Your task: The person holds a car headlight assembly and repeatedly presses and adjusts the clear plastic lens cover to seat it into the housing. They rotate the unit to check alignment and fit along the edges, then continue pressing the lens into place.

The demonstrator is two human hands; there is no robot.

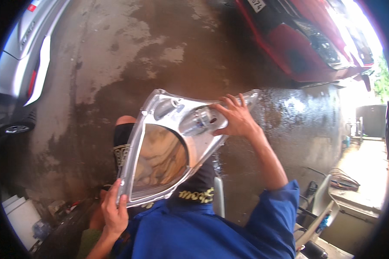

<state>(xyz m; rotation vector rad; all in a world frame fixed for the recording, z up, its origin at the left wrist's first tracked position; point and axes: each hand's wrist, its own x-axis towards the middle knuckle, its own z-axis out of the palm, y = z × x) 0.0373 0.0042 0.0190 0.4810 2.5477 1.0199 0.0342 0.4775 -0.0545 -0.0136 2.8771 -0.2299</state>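
A large car headlight [178, 115] lies tilted over my lap, with a silvery inner housing and a clear rim. Its big rounded section shows brown, wavy patterns; I cannot tell whether they are reflections. Smaller lamp recesses sit along the far side. My left hand [115, 214] grips the near left corner, thumb and fingers at the rim. Spread across the right end, my right hand [237, 118] holds the headlight with its fingers over the far edge and its thumb on the near side.
A red car [289, 47] stands at the far right, a silver car [34, 56] at the left. Wet patches cover the concrete floor [116, 56]. At the right are a pale chair [326, 203] and a coiled cable [345, 180]; white panels [19, 216] lie at the lower left.
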